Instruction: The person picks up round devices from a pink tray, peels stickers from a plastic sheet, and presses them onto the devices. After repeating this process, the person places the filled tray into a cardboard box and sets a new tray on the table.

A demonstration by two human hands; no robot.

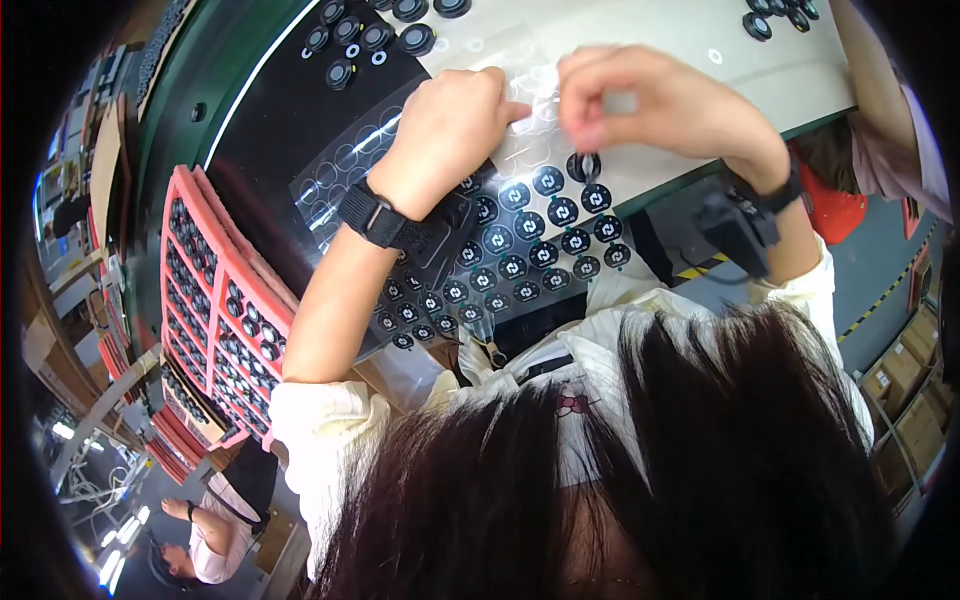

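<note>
My left hand (pixel 452 122) rests on a clear plastic sheet (pixel 345 165) printed with round outlines. Its fingers are curled and its thumb lies against the sheet; what is under the fingers is hidden. To the right, my right hand (pixel 650 103) is raised with thumb and fingers bent together in a pinch, blurred by motion. Anything small between its fingertips is too smeared to make out. Just below those fingertips is a dark round piece (pixel 583 167), at the top of a sheet of round black stickers with white marks (pixel 543 254). This sheet spreads toward my body.
Black round parts (pixel 377 37) stand at the far left of the table, others (pixel 757 25) at the far right. A pink partitioned tray (pixel 217 285) full of black parts leans at my left. A small white ring (pixel 715 57) lies on the pale surface. Another person's arm (pixel 880 90) shows at right.
</note>
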